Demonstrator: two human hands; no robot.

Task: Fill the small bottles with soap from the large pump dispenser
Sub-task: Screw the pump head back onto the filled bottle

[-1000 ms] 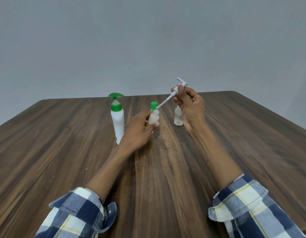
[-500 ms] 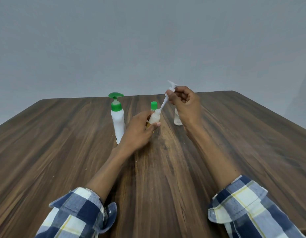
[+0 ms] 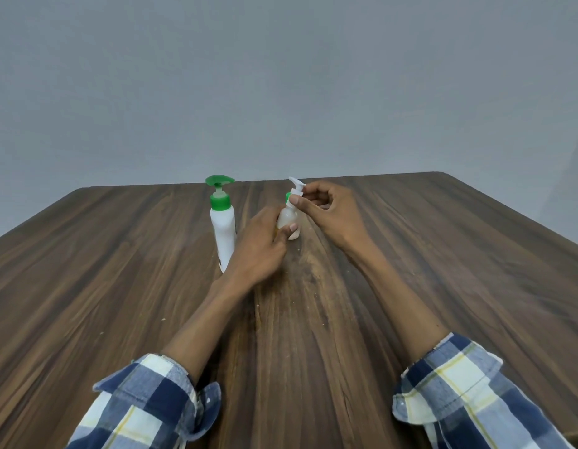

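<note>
A large white dispenser (image 3: 223, 233) with a green pump stands upright at the table's middle. Just right of it, my left hand (image 3: 260, 249) is wrapped around a small translucent bottle (image 3: 286, 218) that rests on the wood. My right hand (image 3: 331, 210) pinches a small white pump top (image 3: 296, 188) with thumb and fingers, directly above the bottle's neck; its tube is down inside the bottle. A sliver of a green cap (image 3: 287, 197) shows behind this bottle, and the rest of that second bottle is hidden.
The dark wooden table (image 3: 443, 270) reaches to a far edge against a plain grey wall. Both forearms lie over its middle, with rolled blue-checked sleeves near the front edge.
My right hand has come down and to the left, bringing the white pump from a slanted position to upright on the small bottle. My left hand kept its hold.
</note>
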